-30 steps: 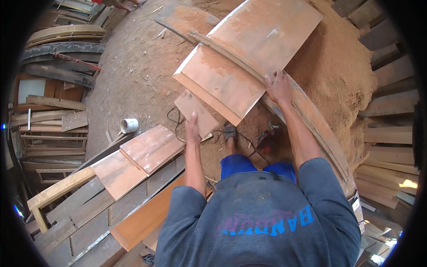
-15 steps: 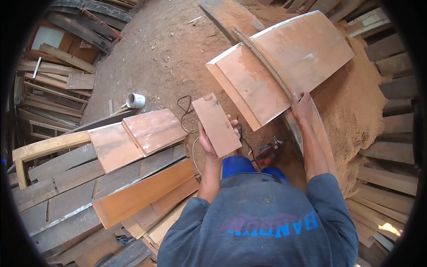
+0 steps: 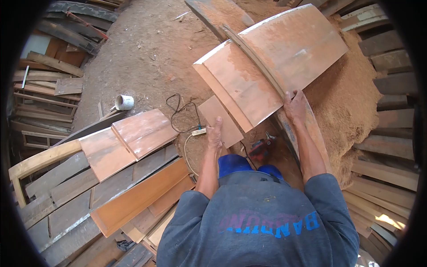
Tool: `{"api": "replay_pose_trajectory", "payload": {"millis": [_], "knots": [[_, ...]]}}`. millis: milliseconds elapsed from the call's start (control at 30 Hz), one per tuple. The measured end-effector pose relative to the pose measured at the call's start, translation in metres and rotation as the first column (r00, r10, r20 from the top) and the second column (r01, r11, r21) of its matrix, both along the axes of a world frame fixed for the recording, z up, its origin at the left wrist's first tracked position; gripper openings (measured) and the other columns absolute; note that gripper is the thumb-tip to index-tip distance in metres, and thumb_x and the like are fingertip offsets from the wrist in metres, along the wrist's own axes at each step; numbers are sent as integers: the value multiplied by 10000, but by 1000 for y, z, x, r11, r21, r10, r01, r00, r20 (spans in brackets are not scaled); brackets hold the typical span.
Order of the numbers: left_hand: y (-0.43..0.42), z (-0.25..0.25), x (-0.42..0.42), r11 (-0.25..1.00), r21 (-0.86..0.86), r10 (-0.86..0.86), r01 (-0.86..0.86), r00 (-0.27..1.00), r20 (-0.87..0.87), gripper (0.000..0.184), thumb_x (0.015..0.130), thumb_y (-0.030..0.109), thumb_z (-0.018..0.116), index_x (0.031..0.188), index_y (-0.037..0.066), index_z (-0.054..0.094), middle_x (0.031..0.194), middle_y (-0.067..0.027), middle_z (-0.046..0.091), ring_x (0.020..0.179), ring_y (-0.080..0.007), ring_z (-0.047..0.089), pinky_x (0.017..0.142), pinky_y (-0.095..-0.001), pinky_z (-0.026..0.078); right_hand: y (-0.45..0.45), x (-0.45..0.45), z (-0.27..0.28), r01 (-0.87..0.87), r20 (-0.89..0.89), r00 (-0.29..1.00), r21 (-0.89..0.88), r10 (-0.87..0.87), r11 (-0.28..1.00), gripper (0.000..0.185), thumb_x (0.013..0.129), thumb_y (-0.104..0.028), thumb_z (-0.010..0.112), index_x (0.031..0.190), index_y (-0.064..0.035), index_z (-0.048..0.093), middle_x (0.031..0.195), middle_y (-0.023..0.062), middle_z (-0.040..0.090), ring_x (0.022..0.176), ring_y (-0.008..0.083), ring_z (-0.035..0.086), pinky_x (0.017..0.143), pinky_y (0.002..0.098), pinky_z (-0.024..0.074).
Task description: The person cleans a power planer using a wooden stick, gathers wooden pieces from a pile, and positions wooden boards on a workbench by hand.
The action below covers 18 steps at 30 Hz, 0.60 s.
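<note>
My left hand [image 3: 215, 136] grips a small flat rectangular wooden board [image 3: 223, 116], its thumb lying on the upper face and the fingers hidden below. The board's right edge sits close to the end of a large wooden panel [image 3: 298, 51]; whether they touch I cannot tell. A narrow wooden strip [image 3: 255, 60] lies across that panel. At the strip's near end, by the panel's edge, my right hand [image 3: 295, 108] is closed with bent fingers around the strip. A red and dark power tool [image 3: 261, 149] rests on the ground between my arms.
Sawdust [image 3: 351, 107] is heaped to the right. A dark cable [image 3: 173, 111] loops on the dirt floor, near a pale connector block [image 3: 199, 131]. A white pot [image 3: 124, 102] stands further left. Stacked planks [image 3: 71, 196] and another panel [image 3: 144, 131] fill the left side.
My left hand has brought the small board down and towards the large panel, and its thumb now shows on top. My right hand stays at the strip's end. The view has shifted slightly.
</note>
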State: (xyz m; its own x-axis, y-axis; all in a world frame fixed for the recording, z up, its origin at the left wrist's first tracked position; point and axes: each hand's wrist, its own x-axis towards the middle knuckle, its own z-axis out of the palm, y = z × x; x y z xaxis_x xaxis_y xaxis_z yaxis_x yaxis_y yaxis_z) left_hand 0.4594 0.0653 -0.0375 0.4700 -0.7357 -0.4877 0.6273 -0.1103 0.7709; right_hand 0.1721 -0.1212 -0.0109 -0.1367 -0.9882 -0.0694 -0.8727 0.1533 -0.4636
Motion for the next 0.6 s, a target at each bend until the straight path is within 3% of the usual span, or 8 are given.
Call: {"api": "replay_pose_trajectory", "payload": {"millis": [467, 600], "knots": [[-38, -27, 12, 998, -64, 24, -23, 1000, 17, 653, 952, 351, 806, 1426, -4, 533, 1294, -95, 655, 1131, -222, 655, 963, -395, 552, 0, 1, 8, -19, 2, 1000, 3, 19, 1000, 564, 1006, -476, 582, 1308, -1, 536, 1262, 285, 630, 1201, 444, 600, 1018, 523, 484], [-38, -37, 14, 997, -69, 40, -40, 999, -2, 655, 959, 347, 797, 1438, 15, 500, 1310, -123, 640, 1175, -267, 656, 983, -451, 578, -2, -3, 0, -26, -9, 1000, 5, 26, 1000, 566, 1006, -479, 582, 1321, -11, 533, 1266, 276, 632, 1208, 438, 599, 1021, 521, 485]]}}
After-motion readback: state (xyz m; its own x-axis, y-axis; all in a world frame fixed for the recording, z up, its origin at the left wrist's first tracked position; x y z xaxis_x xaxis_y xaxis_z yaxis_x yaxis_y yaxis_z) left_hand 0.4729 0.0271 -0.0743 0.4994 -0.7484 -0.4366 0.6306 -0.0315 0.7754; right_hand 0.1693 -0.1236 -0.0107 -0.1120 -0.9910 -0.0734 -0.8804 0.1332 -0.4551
